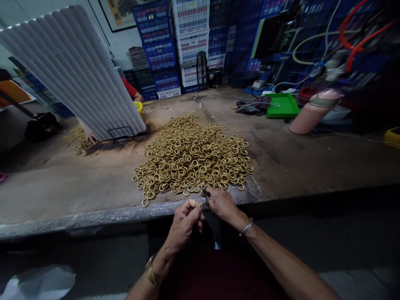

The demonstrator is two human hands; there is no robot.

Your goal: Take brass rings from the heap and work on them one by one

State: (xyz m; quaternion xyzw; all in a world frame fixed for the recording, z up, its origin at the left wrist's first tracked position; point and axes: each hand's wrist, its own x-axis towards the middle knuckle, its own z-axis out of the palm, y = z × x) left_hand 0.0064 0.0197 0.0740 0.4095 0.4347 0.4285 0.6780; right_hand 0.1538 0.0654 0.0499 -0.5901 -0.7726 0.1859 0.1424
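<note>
Gold-coloured ring heap point(193, 154): on the desk point(296, 162), straight ahead of the left hand point(186, 216) and right hand point(223, 204), its near side close to the front edge.
Left hand: thumb and finger pinched together on what looks like one gold ring point(201, 204), seen nearly edge-on, slanting up to the right (it's tiny in view, so don't quote me).
Right hand: fingers curled in around a small dark piece point(206, 193); can't tell what it is, or if it touches the ring.
Nearer to the heap: right hand, just barely, fingers right up at the heap's near side; left hand sits a bit closer to the body, the two just beside each other.
Lie of the rings: round, so no long axis tbh; plenty lie flat, others lean and overlap.
Green tray point(283, 106): right of the heap, well apart, pale cable trailing over it.
Yellow tub point(139, 108): partly hidden by the pale corrugated panel point(71, 62), can't see what's inside.
Crates: blue crates point(161, 54) and white crates point(192, 43) stacked at the back; reddish stuff shows through some slots, no clue what.
Co-worker's hand point(91, 137): by a smaller ring pile point(75, 139), at the panel's foot.
</note>
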